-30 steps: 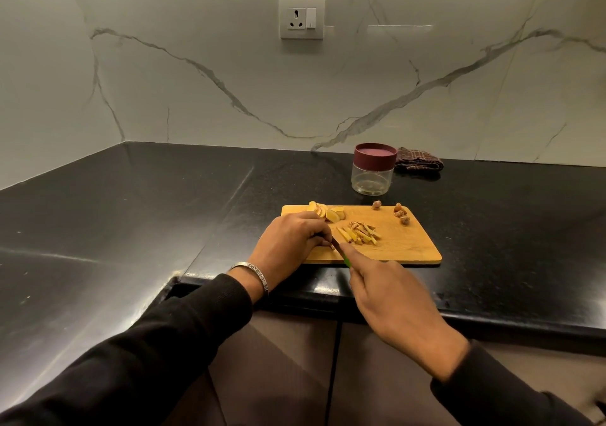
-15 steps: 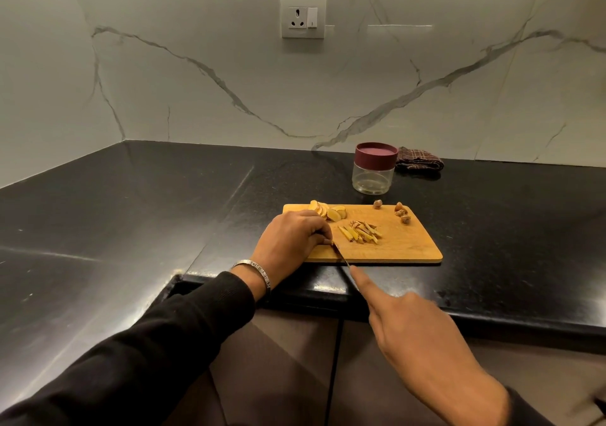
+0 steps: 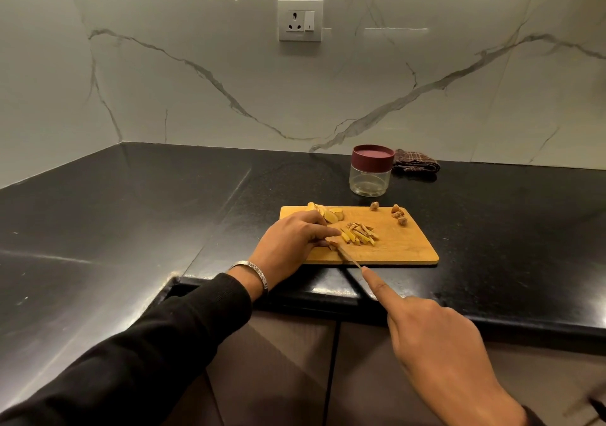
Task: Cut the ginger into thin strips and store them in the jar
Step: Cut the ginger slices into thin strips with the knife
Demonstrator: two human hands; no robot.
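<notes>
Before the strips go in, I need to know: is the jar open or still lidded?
Lidded. The jar stands upright behind the cutting board with its maroon lid seated on top; its clear body looks empty.

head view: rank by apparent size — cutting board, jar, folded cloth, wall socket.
1. cutting board
2. jar
3-4. wall socket and folded cloth look alike; the jar partly hides the cloth, so no ranking between them.

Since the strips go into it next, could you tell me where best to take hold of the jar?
Judging by its pose, grip the jar around its clear wall below the maroon lid, coming from the front right: it stands upright, and the cloth lies close behind.
</notes>
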